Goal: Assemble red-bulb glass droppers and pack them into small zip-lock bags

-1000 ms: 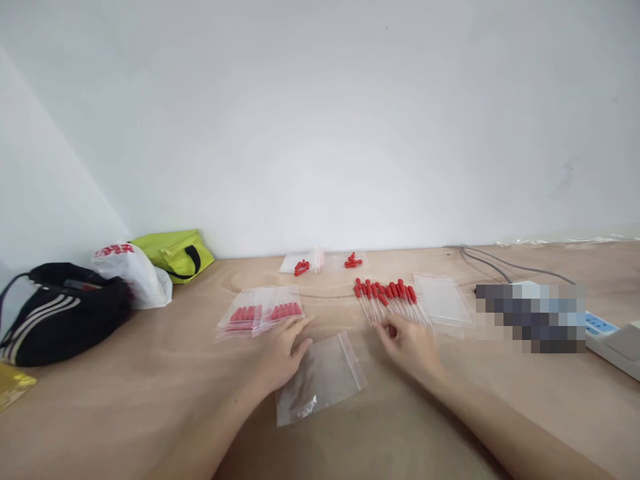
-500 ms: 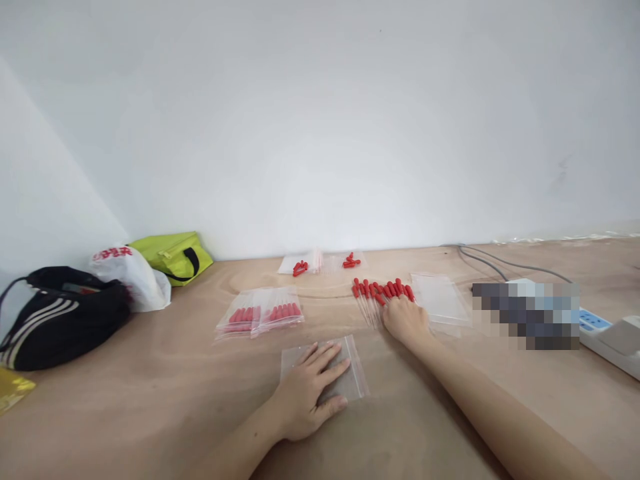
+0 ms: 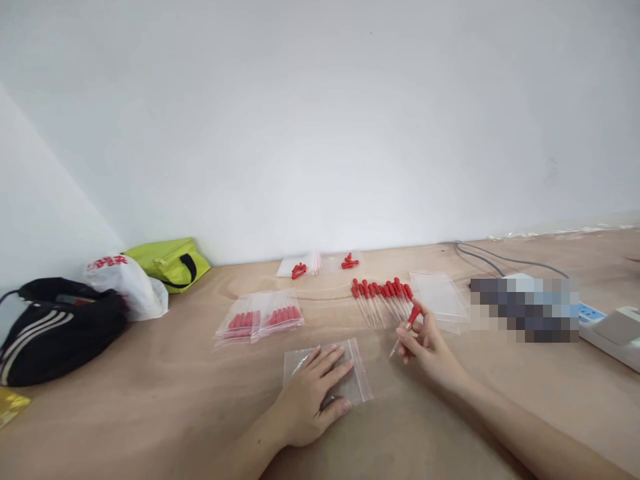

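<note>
My left hand (image 3: pixel 317 397) lies flat with fingers spread on a clear zip-lock bag (image 3: pixel 361 380), whose zip edge faces right. In my right hand (image 3: pixel 430 347) is a glass dropper with a red rubber bulb (image 3: pixel 414 313), pinched between thumb and fingers, its thin tip slanting down to the left. Just beyond that hand, a row of loose red-bulbed droppers (image 3: pixel 387 290) rests on the table, bulbs pointing away from me. To the left lie zip-lock bags filled with droppers (image 3: pixel 277 315), partly overlapping.
Flat clear bags (image 3: pixel 437 297) lie right of the droppers. Small red bulbs (image 3: pixel 299 270) sit on bags near the wall. A black bag (image 3: pixel 60 330), a white plastic bag (image 3: pixel 123 287) and a lime-green bag (image 3: pixel 173 263) stand left. A power strip (image 3: pixel 613 340) with cables is right.
My right hand has drawn back toward me from the dropper row, now with one dropper in its fingers. My left hand stays on the bag.
</note>
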`<action>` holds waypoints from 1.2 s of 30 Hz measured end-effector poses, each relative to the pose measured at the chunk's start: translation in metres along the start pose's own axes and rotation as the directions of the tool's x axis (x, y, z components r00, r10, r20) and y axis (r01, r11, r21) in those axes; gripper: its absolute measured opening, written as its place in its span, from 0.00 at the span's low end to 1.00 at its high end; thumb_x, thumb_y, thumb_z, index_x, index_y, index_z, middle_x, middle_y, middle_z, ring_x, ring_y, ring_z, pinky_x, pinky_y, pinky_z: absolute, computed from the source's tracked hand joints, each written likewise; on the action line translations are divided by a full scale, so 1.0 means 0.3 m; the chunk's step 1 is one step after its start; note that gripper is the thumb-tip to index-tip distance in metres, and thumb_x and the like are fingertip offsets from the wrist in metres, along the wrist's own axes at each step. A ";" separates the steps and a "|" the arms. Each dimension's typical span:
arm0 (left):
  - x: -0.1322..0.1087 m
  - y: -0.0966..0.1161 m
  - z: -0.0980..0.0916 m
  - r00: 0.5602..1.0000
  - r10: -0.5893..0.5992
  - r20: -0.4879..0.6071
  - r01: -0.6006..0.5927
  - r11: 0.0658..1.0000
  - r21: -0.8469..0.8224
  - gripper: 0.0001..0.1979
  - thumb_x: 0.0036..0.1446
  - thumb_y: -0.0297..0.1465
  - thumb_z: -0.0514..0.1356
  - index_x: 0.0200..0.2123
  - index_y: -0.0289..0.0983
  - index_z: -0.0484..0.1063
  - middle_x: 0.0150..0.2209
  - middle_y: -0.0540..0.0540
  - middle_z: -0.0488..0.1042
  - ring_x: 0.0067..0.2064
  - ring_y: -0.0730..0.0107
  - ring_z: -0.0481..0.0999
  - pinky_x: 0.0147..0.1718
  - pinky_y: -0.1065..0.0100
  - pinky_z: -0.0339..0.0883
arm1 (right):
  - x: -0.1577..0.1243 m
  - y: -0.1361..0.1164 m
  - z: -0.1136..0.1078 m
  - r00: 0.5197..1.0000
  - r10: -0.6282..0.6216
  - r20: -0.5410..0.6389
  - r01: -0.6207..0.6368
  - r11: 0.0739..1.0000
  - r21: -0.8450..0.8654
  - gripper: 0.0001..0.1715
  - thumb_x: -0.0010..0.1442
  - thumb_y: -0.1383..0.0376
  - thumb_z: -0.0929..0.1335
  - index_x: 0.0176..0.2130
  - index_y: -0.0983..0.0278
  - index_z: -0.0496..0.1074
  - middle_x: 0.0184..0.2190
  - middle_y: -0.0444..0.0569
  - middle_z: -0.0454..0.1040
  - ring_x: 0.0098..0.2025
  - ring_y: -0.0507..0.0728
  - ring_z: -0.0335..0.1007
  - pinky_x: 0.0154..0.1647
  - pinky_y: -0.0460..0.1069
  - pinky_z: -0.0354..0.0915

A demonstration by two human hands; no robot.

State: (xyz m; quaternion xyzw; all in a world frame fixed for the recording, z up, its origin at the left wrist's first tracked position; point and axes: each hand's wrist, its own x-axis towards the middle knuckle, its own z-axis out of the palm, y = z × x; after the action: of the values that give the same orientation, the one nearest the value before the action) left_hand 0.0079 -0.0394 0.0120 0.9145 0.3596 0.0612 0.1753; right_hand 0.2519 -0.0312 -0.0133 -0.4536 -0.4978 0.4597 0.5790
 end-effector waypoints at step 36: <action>-0.007 0.014 0.009 0.990 -0.115 -0.077 0.095 0.969 -0.227 0.30 0.54 0.37 0.55 0.59 0.44 0.50 0.55 0.47 0.63 0.59 0.56 0.55 0.56 0.51 0.50 | -0.060 -0.029 0.081 0.826 0.152 0.543 -0.275 0.949 0.152 0.18 0.50 0.54 0.68 0.31 0.61 0.57 0.36 0.42 0.67 0.35 0.50 0.70 0.39 0.51 0.65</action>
State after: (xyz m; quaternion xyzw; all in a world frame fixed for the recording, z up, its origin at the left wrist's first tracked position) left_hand 0.0096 -0.0444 0.0109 0.8651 0.4058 0.1325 0.2635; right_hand 0.2269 -0.0487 -0.0052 -0.2958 -0.5276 0.6811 0.4127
